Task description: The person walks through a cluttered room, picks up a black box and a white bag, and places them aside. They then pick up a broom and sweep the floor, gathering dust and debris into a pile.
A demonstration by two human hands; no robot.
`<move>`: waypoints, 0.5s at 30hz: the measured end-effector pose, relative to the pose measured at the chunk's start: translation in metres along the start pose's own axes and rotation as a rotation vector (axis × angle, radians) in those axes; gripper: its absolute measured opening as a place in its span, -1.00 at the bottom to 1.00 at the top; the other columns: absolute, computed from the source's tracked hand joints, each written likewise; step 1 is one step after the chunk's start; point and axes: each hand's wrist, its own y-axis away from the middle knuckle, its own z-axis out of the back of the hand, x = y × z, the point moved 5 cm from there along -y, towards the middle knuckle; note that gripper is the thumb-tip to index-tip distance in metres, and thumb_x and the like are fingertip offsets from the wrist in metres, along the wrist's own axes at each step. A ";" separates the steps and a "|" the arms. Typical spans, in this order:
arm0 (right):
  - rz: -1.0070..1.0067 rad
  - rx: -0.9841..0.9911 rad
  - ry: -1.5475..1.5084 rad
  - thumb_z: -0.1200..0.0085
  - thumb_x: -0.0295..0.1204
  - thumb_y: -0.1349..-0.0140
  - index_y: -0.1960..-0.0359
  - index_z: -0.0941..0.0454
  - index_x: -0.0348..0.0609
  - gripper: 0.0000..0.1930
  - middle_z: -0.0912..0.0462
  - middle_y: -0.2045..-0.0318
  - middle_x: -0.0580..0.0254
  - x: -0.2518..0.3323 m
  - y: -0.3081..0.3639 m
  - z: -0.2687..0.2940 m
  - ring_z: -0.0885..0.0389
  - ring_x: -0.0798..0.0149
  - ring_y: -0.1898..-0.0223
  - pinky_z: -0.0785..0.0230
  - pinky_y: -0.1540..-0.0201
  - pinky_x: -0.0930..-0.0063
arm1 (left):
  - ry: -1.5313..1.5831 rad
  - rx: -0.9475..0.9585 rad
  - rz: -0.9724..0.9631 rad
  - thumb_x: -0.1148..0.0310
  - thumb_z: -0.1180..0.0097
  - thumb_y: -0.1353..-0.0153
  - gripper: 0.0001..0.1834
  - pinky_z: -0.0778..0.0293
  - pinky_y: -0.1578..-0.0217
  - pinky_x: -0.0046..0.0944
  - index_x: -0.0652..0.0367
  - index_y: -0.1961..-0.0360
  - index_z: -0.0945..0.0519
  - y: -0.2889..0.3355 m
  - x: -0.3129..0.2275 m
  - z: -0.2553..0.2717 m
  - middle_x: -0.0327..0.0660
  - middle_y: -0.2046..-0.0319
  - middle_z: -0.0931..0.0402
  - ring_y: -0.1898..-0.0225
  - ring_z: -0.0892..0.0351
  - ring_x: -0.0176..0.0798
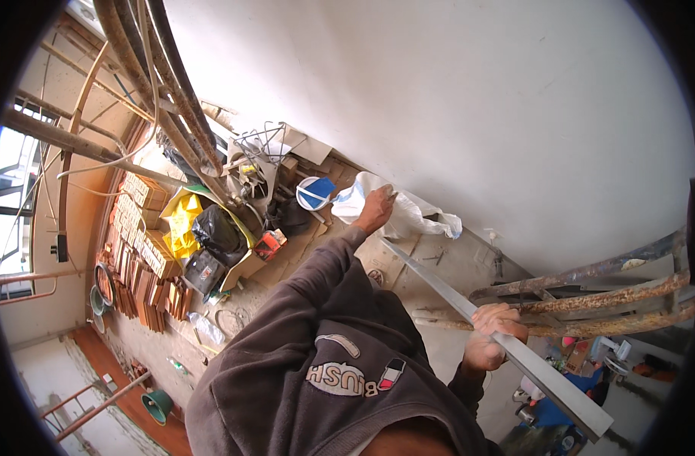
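My right hand is wrapped round a long grey rectangular metal bar, like a plasterer's straightedge. The bar slants from the lower right up toward the middle of the view, one end close to my body's front. My left hand reaches out toward the white wall with its fingers curled closed. Whatever it may hold is too small to make out. Behind and below that hand a white woven sack lies crumpled at the foot of the wall; I cannot tell whether they touch.
Rusty scaffold tubes stand at the right, and more poles rise at upper left. On the floor at left are stacked brown tiles, a black plastic bag, a yellow bag and a white-and-blue bucket. A green bucket is farther left.
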 end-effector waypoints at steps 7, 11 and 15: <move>0.005 -0.058 0.136 -0.08 0.00 -0.11 0.33 -0.31 -0.14 -0.56 -0.29 0.59 0.31 -0.003 -0.001 -0.023 -0.28 0.37 0.62 -0.28 0.58 0.49 | 0.059 0.066 0.103 0.41 0.00 -0.15 -0.82 -0.34 0.33 0.05 0.36 0.38 -0.41 -0.041 0.013 -0.059 0.17 0.41 -0.43 0.30 -0.41 0.27; 0.011 -0.113 0.195 -0.07 0.03 -0.11 0.32 -0.32 -0.13 -0.55 -0.29 0.60 0.32 -0.004 -0.004 -0.039 -0.28 0.38 0.62 -0.28 0.56 0.52 | -0.006 -0.091 0.006 0.38 -0.01 -0.15 -0.75 -0.42 0.20 -0.01 0.38 0.25 -0.49 -0.051 0.054 -0.057 0.21 0.31 -0.48 0.22 -0.46 0.24; 0.010 -0.223 0.241 -0.10 0.04 -0.10 0.39 -0.36 -0.18 -0.53 -0.29 0.68 0.31 -0.006 -0.009 -0.049 -0.30 0.35 0.68 -0.30 0.64 0.46 | -0.028 -0.053 0.132 0.36 0.01 -0.17 -0.76 -0.39 0.22 0.01 0.38 0.28 -0.49 -0.063 0.089 -0.039 0.18 0.32 -0.48 0.24 -0.46 0.24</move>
